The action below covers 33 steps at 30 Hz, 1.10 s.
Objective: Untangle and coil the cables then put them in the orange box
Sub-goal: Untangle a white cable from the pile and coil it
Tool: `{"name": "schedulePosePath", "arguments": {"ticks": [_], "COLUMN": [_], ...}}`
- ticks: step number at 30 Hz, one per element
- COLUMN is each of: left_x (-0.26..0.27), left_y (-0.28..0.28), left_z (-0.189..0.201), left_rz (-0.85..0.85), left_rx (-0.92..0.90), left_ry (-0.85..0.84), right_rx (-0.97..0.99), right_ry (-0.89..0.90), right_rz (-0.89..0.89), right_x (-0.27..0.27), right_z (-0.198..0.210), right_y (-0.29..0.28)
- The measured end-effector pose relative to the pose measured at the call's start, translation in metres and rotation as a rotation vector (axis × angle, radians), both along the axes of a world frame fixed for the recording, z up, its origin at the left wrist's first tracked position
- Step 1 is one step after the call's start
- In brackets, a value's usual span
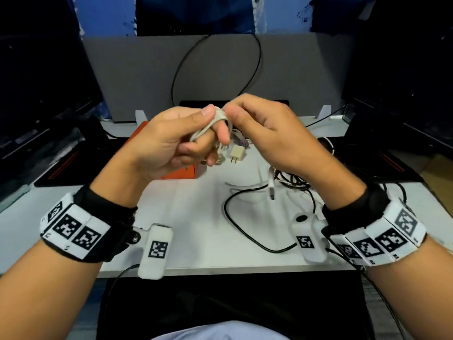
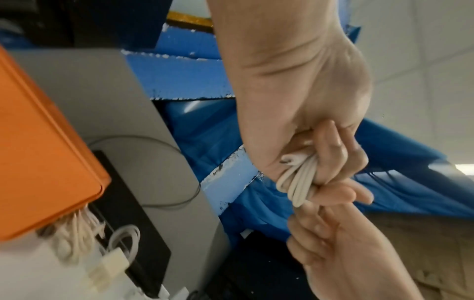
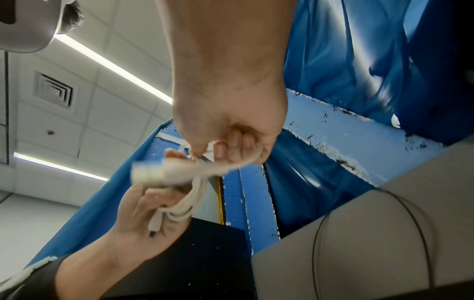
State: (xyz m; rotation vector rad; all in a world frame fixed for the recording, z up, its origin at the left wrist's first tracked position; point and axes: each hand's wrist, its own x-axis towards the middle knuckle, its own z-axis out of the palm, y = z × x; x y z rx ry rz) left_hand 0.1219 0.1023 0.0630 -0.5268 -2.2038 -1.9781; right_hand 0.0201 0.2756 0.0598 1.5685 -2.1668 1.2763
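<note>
Blue sheeting and a grey board back a white table (image 1: 196,241) where two hands meet above the work surface. One left hand (image 1: 166,143) curls its fingers around a single coiled white cable (image 1: 210,126), the loops gathered in the palm and a small plug lying against it. One right hand (image 1: 269,133) pinches the same coil at its top with thumb and forefinger, so both hands grip one cable, raised clear of the table. Below and behind the left hand sits one orange box (image 1: 181,171), white cables and a cream two-pin plug (image 1: 236,153) showing at its near end. To the right, a tangle of black cables (image 1: 294,180) lies on the table, one black cable (image 1: 235,227) looping toward the front edge.
</note>
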Motion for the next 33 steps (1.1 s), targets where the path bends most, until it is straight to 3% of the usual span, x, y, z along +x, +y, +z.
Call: {"name": "schedulePosePath", "arguments": {"ticks": [4,7,14,18,23,26,29,31,33], "left_x": [-0.006,-0.010,0.002,0.003,0.002,0.003,0.001,0.001,0.003], "left_y": [0.010,0.017,0.031,0.038,0.044,0.042,0.041,0.041,0.039], "left_z": [-0.005,-0.005,0.012,0.013,0.011,0.009,0.010,0.013,0.017], "left_rz": [-0.116,-0.116,0.142,0.206,0.154,0.162,0.193,0.240,0.358], "left_rx": [0.281,0.406,0.237,0.271,0.448,0.395,0.356,0.317,0.219], "left_ry": [-0.027,-0.052,-0.092,-0.058,-0.073,-0.009,0.043,0.049,0.043], "right_rx": [-0.130,-0.146,-0.076,-0.065,-0.168,-0.171,-0.193,-0.179,-0.111], "right_ry": [-0.261,-0.262,-0.034,0.030,-0.210,-0.530,-0.649,-0.494,-0.205], "right_rz": [0.157,0.073,-0.090,-0.083,-0.003,0.145,0.179,0.067,-0.101], "right_x": [0.011,0.012,-0.001,0.002,0.009,0.017,0.017,0.013,0.007], "right_z": [-0.014,-0.018,-0.008,-0.002,-0.008,-0.006,-0.004,-0.003,-0.001], "right_y": [-0.010,-0.016,-0.007,-0.002,-0.010,-0.011,-0.011,-0.011,-0.008]}}
